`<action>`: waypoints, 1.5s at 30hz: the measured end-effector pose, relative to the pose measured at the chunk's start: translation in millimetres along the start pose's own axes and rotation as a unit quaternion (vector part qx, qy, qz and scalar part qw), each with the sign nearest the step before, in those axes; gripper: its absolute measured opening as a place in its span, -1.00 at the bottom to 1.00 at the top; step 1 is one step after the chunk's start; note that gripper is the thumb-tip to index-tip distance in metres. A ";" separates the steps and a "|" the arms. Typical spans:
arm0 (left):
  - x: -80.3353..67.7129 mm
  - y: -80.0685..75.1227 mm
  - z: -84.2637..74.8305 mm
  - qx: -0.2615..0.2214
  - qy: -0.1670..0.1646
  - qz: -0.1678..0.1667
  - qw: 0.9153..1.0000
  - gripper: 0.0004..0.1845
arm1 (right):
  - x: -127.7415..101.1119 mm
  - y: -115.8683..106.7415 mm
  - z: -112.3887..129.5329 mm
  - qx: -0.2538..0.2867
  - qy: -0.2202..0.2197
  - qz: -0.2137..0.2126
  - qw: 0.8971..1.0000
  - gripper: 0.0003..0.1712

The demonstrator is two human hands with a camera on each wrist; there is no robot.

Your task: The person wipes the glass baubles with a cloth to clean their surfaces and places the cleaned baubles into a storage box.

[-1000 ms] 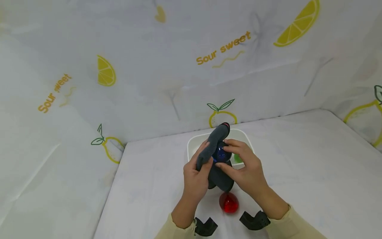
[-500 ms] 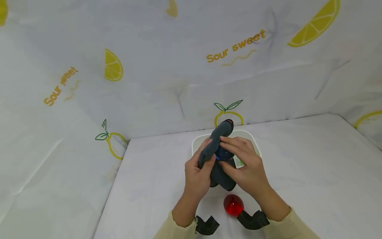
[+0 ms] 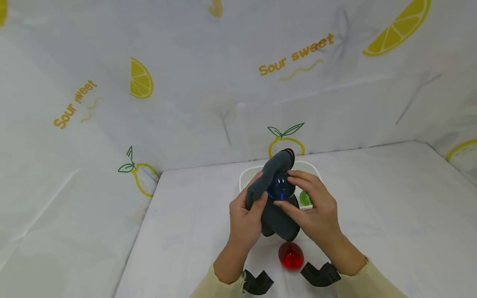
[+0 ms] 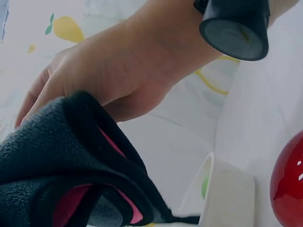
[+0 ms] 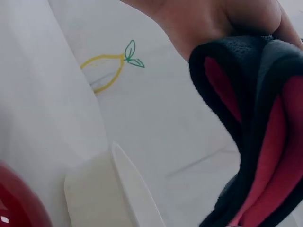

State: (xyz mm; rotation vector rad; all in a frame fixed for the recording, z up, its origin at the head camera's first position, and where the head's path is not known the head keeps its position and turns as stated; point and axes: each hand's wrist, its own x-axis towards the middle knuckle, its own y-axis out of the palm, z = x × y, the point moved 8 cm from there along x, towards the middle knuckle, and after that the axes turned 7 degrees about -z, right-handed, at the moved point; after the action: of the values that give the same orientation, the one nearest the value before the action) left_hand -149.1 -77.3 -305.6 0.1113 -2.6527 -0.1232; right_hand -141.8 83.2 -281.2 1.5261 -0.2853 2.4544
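A: what are the hands doing?
B: left hand [image 3: 244,217] grips the dark cloth [image 3: 273,194], right hand [image 3: 314,211] pinches a blue ball [image 3: 280,186] against it, above the tabletop [image 3: 372,215] by a white tub [image 3: 249,176]

Cream long sleeves [image 3: 355,285], black camera mounts [image 3: 320,274] on both wrists

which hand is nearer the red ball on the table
Right. The right hand pinches the blue ball and its wrist passes just beside the red ball. The left hand grips the dark cloth, farther off to the ball's left.
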 end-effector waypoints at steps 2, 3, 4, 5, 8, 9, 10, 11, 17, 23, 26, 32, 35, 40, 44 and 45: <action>2.3 -1.2 -1.3 -0.003 0.003 -0.004 1.000 -0.58 | 1.5 0.9 1.7 0.003 -0.014 -0.003 1.000 -0.35; 3.3 -1.5 -1.7 -0.006 0.003 -0.004 1.000 -0.58 | 1.9 1.3 2.2 0.008 -0.019 -0.003 1.000 -0.36; 4.2 -2.1 -1.9 -0.007 0.002 -0.006 1.000 -0.59 | 2.1 1.7 2.5 0.015 -0.023 -0.001 1.000 -0.37; 4.8 -2.6 -2.0 -0.007 0.002 -0.007 1.000 -0.59 | 2.2 2.0 2.2 0.022 -0.023 0.003 0.999 -0.39; 5.0 -4.5 -1.5 -0.013 -0.005 -0.010 1.000 -0.59 | 0.7 3.1 -1.0 0.055 -0.004 0.027 0.998 -0.45; 4.5 -5.2 -0.9 -0.015 -0.008 -0.011 1.000 -0.59 | -0.3 3.7 -2.6 0.066 0.008 0.037 0.997 -0.48; 4.2 -5.9 -0.5 -0.014 -0.008 -0.013 1.000 -0.59 | -1.3 4.3 -4.0 0.073 0.019 0.046 0.996 -0.50; 3.7 -6.3 -0.3 -0.015 -0.009 -0.014 1.000 -0.59 | -2.1 5.0 -5.2 0.078 0.032 0.055 0.995 -0.51; 0.3 -5.8 -0.6 0.001 -0.006 -0.019 1.000 -0.57 | -4.3 7.7 -5.7 0.088 0.067 0.066 0.992 -0.55; -0.4 -2.7 -1.1 0.009 0.015 -0.023 1.000 -0.55 | -6.0 7.9 -5.9 0.084 0.080 0.055 0.992 -0.47; -1.3 -0.9 -2.3 0.011 0.016 -0.021 1.000 -0.54 | -6.3 7.8 -5.4 0.072 0.070 0.047 0.994 -0.41; -3.3 2.1 -1.7 0.006 0.003 -0.015 1.000 -0.53 | -7.0 6.3 -3.0 0.030 0.041 0.028 0.998 -0.41; -3.8 3.5 -1.7 0.009 0.007 -0.012 1.000 -0.53 | -7.2 5.8 -2.9 0.024 0.037 0.025 0.999 -0.42; -4.4 5.0 -3.2 0.013 0.015 -0.009 1.000 -0.53 | -6.1 4.3 -10.0 0.048 0.085 0.029 0.995 -0.39; -5.9 6.6 -4.8 0.014 0.031 0.001 0.999 -0.52 | -5.7 1.9 -18.4 0.060 0.151 0.028 0.986 -0.17; -6.4 7.1 -5.2 0.015 0.037 0.005 0.999 -0.52 | -6.5 1.4 -20.5 0.056 0.167 0.029 0.984 -0.16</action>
State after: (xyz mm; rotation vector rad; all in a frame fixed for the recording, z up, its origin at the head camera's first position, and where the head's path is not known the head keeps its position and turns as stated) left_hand -141.4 -69.9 -303.2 0.1109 -2.5809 -0.0743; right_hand -156.9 87.1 -296.1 1.1267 -0.1328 2.7579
